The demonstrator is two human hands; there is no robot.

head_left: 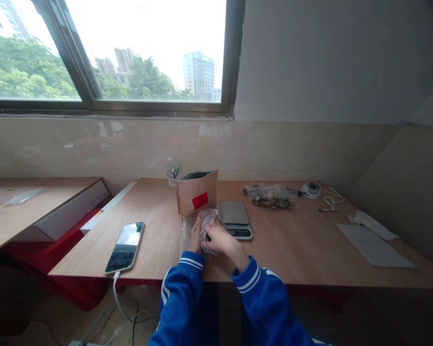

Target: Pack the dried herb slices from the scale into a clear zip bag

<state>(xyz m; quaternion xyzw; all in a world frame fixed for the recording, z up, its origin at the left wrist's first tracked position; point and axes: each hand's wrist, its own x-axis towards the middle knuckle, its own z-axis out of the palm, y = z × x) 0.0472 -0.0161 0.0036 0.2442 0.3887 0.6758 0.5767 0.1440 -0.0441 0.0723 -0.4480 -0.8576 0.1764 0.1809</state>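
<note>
A clear plastic bag is between my hands at the table's front edge. My left hand is closed on the bag's left side. The fingers of my right hand reach into the bag's opening; something dark shows by them, too small to name, and the fingertips are hidden. Just behind the bag stands an open brown paper pouch with a red label. A small kitchen scale with a metal plate lies right behind my right hand, its plate bare.
A phone with a white charging cable lies at the left. Behind stands a plastic bottle. Rightward are zip bags with dried pieces, a white dome camera, a paper sheet and a white cloth.
</note>
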